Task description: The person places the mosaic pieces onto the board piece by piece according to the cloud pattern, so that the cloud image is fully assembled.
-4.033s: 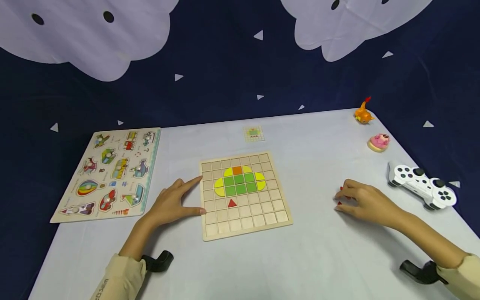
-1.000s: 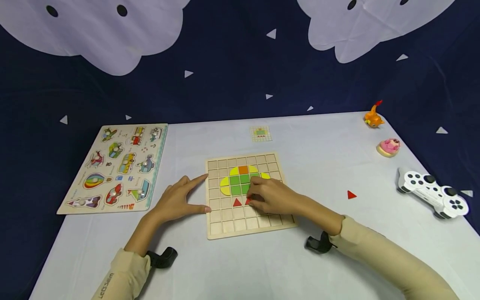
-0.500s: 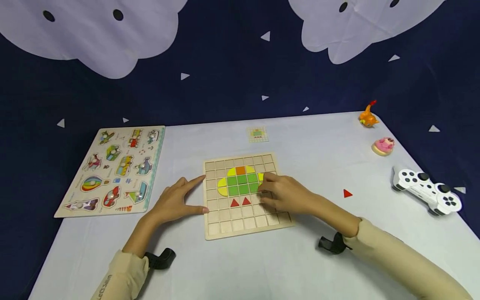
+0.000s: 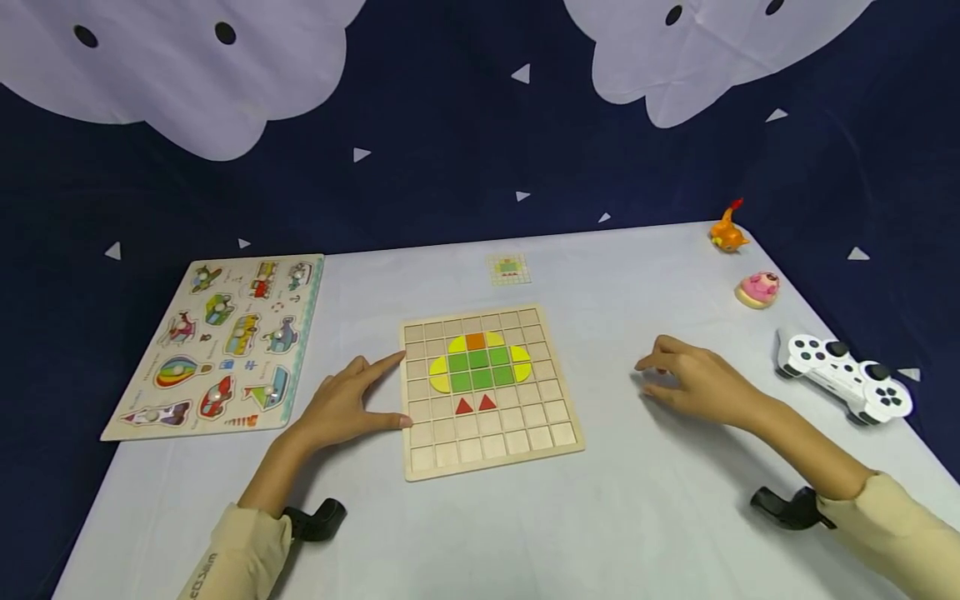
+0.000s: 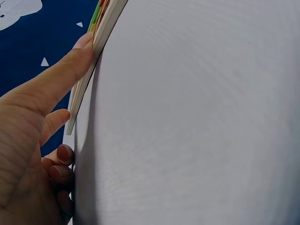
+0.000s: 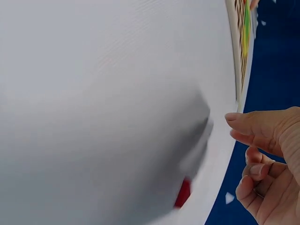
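Observation:
A wooden grid board (image 4: 517, 442) bears a pattern of green squares (image 4: 482, 370), yellow rounded pieces and one orange square (image 4: 476, 341). Two red triangles (image 4: 476, 405) sit side by side in cells below the green rows. My left hand (image 4: 343, 402) rests at the board's left edge, its index finger and thumb spread and touching the rim. To the right of the board, my right hand (image 4: 693, 382) hovers over the table with loosely bent fingers and nothing between them. Under it on the cloth lies another red triangle (image 6: 183, 193), mostly hidden in the head view.
Behind the board lies a small pattern card (image 4: 509, 268). A vehicle peg puzzle (image 4: 225, 346) occupies the table's left side. Along the right edge are a white game controller (image 4: 843, 375), a pink figure (image 4: 759, 290) and an orange figure (image 4: 727, 232).
My right hand has set a second red triangle beside the first on the board, let it go and moved right over the loose triangle. My left hand has stayed at the board's edge.

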`<state>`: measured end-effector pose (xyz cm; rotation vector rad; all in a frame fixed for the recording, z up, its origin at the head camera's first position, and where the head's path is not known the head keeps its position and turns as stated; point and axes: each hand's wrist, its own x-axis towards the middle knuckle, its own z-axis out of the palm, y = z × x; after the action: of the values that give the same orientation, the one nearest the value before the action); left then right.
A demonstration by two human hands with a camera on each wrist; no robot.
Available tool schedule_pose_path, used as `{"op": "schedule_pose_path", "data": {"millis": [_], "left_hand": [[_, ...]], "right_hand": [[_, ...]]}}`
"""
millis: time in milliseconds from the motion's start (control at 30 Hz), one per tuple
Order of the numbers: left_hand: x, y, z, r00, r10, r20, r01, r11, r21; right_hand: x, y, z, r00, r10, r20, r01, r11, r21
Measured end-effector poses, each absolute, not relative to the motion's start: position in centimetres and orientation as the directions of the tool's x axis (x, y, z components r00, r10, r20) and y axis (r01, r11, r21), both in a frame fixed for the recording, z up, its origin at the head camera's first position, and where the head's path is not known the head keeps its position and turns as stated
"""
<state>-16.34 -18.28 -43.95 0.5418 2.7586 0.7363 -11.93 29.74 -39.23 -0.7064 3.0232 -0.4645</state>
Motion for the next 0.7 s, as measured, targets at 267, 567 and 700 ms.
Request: {"op": "schedule_pose_path", "data": {"millis": [267, 567, 700], "left_hand": [[-16.3, -18.4, -44.0, -0.904, 0.409, -0.124, 0.291, 0.802, 0.522], [-16.3, -18.4, -43.9, -0.904, 0.41, -0.118, 0.297, 0.803, 0.516], [-16.3, -18.3, -43.9, -0.903, 0.413, -0.117, 0.3, 0.803, 0.516]], "right_hand": [[-11.0, 33.3, -39.7, -0.899, -0.419, 0.13, -0.438, 0.872, -0.218], [-10.5, 35.2, -40.4, -0.903, -0.406, 0.143, -0.427, 0.885, -0.184], [-10.4, 35.3, -40.7, -0.896, -0.406, 0.177, -0.437, 0.877, -0.201]]}}
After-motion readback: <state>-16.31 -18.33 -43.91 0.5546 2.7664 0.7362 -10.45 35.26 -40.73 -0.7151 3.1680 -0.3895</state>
